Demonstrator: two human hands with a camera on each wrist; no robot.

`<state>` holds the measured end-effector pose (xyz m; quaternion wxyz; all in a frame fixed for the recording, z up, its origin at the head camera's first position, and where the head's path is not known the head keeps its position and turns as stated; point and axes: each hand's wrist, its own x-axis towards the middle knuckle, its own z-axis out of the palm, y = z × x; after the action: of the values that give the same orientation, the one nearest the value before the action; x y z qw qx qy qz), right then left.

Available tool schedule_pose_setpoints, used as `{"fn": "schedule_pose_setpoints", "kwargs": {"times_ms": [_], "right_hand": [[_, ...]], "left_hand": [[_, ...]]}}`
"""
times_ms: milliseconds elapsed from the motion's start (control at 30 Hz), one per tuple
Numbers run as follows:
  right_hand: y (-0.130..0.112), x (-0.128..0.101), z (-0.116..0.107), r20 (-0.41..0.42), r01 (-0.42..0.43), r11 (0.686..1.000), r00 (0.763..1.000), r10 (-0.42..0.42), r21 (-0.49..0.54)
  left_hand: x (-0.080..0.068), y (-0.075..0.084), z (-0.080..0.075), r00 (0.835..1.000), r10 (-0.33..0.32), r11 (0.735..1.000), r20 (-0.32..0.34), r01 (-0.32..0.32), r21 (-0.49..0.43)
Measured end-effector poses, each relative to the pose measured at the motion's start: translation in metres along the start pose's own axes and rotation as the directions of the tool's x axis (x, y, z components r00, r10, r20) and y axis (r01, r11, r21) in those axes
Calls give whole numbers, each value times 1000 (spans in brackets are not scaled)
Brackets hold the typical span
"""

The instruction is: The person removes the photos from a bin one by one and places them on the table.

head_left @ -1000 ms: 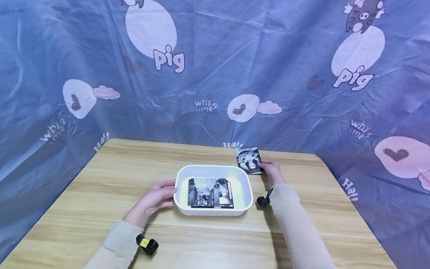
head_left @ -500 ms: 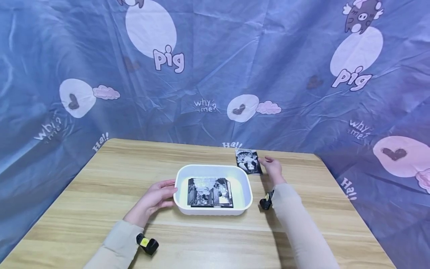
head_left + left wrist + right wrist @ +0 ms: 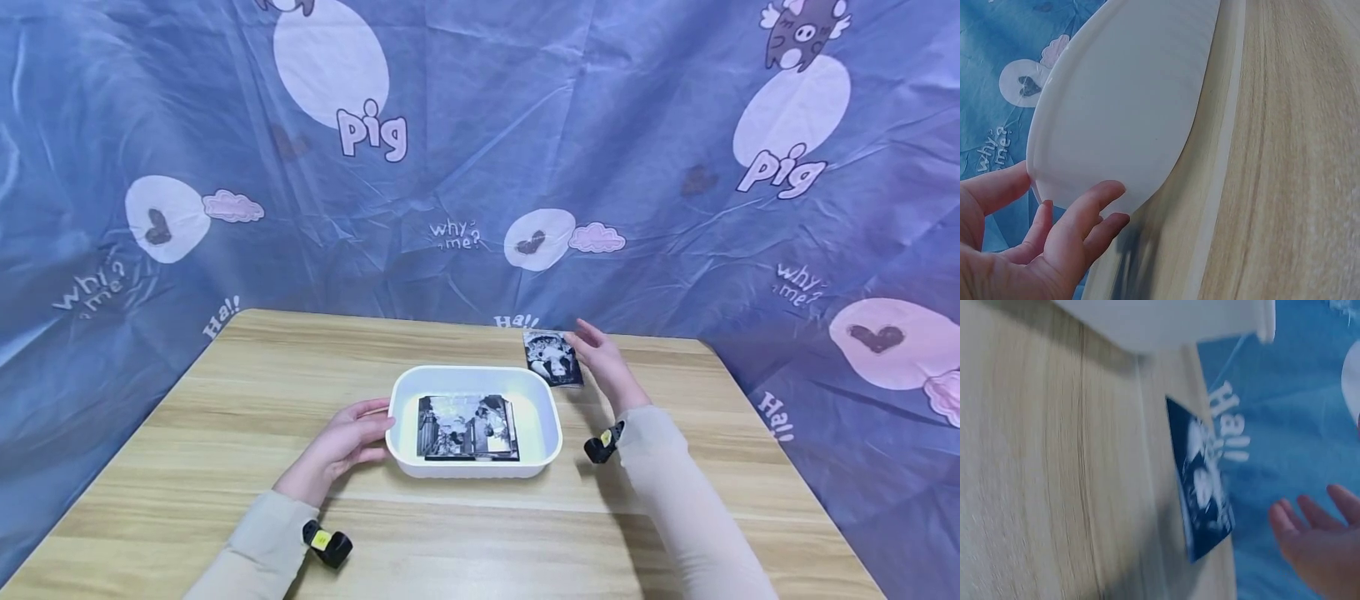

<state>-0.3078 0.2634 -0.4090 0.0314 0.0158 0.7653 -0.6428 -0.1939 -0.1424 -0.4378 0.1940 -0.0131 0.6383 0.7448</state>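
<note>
White tray, black-and-white photos — one more on pale wood-grain table — blue cartoon-pig backdrop.

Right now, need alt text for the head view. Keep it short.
A person's left hand holds the left rim of a white tray of black-and-white photos on a wooden table. Their open right hand hovers beside a single photo lying behind the tray, against a blue cartoon-print backdrop.
</note>
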Motion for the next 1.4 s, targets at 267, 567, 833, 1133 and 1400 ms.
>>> {"fn": "schedule_pose_setpoints", "kwargs": {"times_ms": [267, 567, 833, 1133, 1400], "right_hand": [[-14, -14, 28, 192, 151, 988, 971, -143, -29], [-21, -35, 62, 449, 251, 965, 873, -193, -72], [-7, -49, 94, 591, 402, 843, 796, -128, -359], [5, -57, 108, 524, 449, 680, 845, -112, -579], [8, -62, 120, 526, 493, 465, 848, -66, -736]], "left_hand": [[0, 1, -1, 1000, -3, 1000, -10, 3, 6], [1, -1, -1, 1000, -11, 1000, -23, 11, -2], [-1, 0, -1, 1000, -9, 1000, -25, 9, -9], [5, 1, 8, 1000, -1, 1000, -3, 1, -2], [3, -2, 3, 1000, -8, 1000, -18, 8, 13]]}}
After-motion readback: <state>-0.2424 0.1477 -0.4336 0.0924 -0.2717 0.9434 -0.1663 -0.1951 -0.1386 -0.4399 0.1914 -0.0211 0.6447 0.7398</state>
